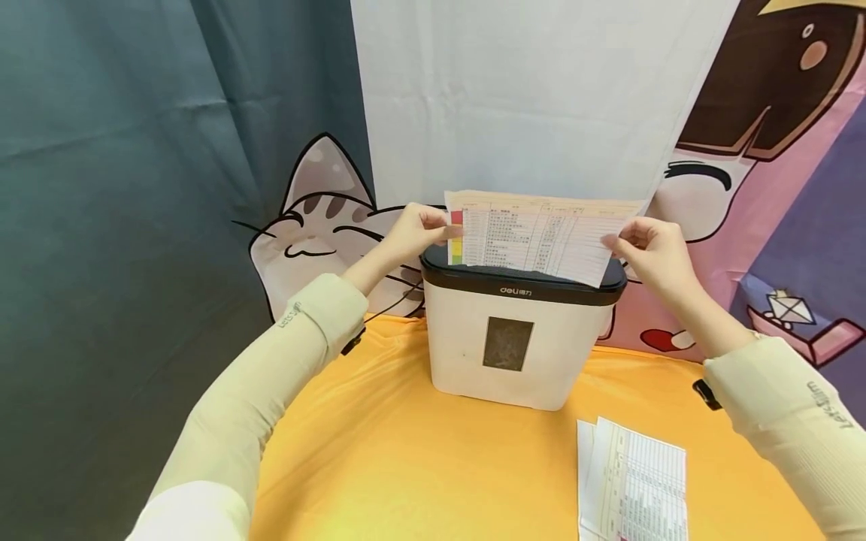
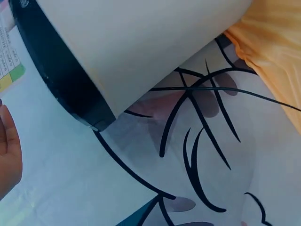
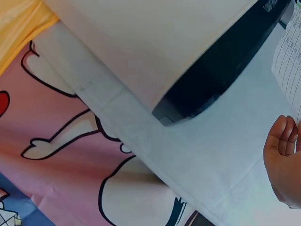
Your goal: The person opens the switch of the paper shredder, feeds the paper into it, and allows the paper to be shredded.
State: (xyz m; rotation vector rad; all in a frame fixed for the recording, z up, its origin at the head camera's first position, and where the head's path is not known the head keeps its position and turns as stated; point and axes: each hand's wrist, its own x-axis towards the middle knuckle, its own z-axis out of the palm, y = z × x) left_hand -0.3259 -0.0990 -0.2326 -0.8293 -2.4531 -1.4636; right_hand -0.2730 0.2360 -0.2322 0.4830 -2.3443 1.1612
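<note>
A printed sheet of paper [image 1: 534, 234] with a red, yellow and green strip along its left side is stretched between both hands. My left hand [image 1: 422, 229] pinches its left edge and my right hand [image 1: 655, 248] pinches its right edge. Behind and below the sheet stands a white paper shredder [image 1: 460, 338] with a black top. The sheet's uneven lower edge covers part of that top and hides any slot. In the left wrist view the left hand [image 2: 10, 153] is cut off by the frame; the right wrist view cuts off the right hand [image 3: 284, 162] likewise.
More printed sheets [image 1: 639, 481] lie stacked on the yellow cloth [image 1: 406, 458] at the front right. A dark cable [image 2: 235, 89] runs out beside the shredder. Cartoon-printed curtains [image 1: 528, 98] hang close behind it.
</note>
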